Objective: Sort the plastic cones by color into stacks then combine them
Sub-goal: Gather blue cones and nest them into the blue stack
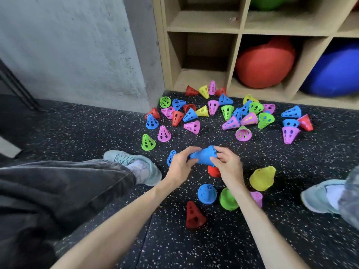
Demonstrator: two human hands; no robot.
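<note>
Both hands hold a blue cone stack (205, 156) lying sideways above the floor. My left hand (181, 163) grips its narrow end and my right hand (228, 163) grips its wide rim. Another blue cone (171, 157) peeks out behind my left hand. Below the hands a red stack (213, 171) stands partly hidden. Nearer me are a blue cone (206, 193), a green stack (228, 199), a yellow stack (262, 178), a pink cone (256, 198) and a red cone (194, 214). Several loose cones of mixed colours (229, 113) lie scattered further off.
A wooden cubby shelf (238, 33) stands beyond the cones, holding a red ball (266, 64) and a blue ball (334, 70). A grey concrete wall (77, 51) is at the left. My left shoe (136, 166) and right shoe (322, 197) rest on the speckled black floor (194, 249).
</note>
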